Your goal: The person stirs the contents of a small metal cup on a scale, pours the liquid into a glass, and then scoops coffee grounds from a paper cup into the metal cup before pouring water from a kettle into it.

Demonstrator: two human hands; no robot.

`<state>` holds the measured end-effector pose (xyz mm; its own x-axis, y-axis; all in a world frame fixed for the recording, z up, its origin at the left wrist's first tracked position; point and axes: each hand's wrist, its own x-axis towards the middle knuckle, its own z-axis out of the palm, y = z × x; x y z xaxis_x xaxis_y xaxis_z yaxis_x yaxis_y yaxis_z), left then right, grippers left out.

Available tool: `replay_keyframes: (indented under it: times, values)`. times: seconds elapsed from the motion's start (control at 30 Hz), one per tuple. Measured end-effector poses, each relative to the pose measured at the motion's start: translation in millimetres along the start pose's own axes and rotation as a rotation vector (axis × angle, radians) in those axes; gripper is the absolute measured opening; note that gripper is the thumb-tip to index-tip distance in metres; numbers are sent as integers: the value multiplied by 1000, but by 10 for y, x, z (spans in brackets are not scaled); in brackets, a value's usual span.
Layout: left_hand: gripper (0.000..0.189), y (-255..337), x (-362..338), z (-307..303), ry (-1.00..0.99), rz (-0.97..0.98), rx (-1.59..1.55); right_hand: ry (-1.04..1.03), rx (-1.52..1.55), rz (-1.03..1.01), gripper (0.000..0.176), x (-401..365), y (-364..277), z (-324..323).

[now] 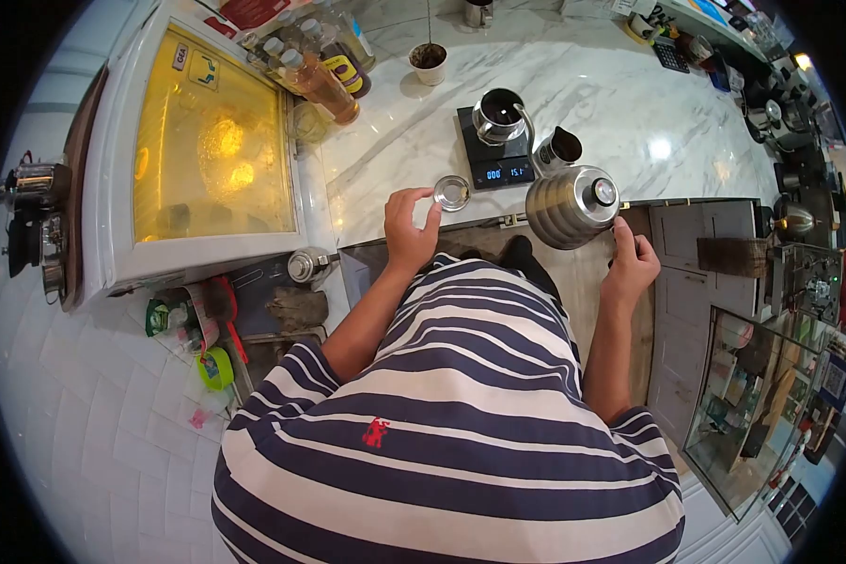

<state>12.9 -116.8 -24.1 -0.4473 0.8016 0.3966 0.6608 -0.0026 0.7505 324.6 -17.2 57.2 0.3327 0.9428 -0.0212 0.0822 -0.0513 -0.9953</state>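
Observation:
My left hand (408, 224) rests at the edge of the marble counter (630, 103), fingers curled beside a small round metal lid (452, 193), touching or nearly touching it. My right hand (632, 263) grips the handle of a steel gooseneck kettle (570, 205), held at the counter's front edge. Just beyond stands a black digital scale (496, 162) with a lit display, carrying a metal dripper cup (498, 115). A small dark pitcher (561, 147) stands right of the scale.
A yellow-lit glass display case (207, 141) fills the left. Several bottles (321, 75) stand beside it, and a small white cup (429, 62) behind the scale. Coffee gear lines the far right shelf (790, 103). A glass cabinet (752, 404) stands at lower right.

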Motion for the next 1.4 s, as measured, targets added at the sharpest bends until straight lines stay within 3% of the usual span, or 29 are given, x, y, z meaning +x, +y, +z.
replay_keyframes:
  times: [0.3, 0.67, 0.77, 0.97, 1.2, 1.4]
  values:
    - [22, -25, -249, 13, -59, -93, -55, -57, -56, 63, 50, -261, 74, -124]
    - [18, 151, -822, -276, 86, -305, 118, -418, -176, 91, 44, -402, 174, 231]
    - [18, 262, -863, -356, 125, -272, 141, -475, -141, 164, 43, -486, 181, 462]
    - [18, 363, -646, -474, 194, -221, 147, -585, -108, 191, 45, -625, 303, 902]
    - [23, -16, -300, -680, 232, -134, 164, -601, -17, 239, 47, -830, 381, 1479]
    - [29, -330, 6, -785, 169, -227, 67, -618, 37, 250, 43, -994, 473, 1911]
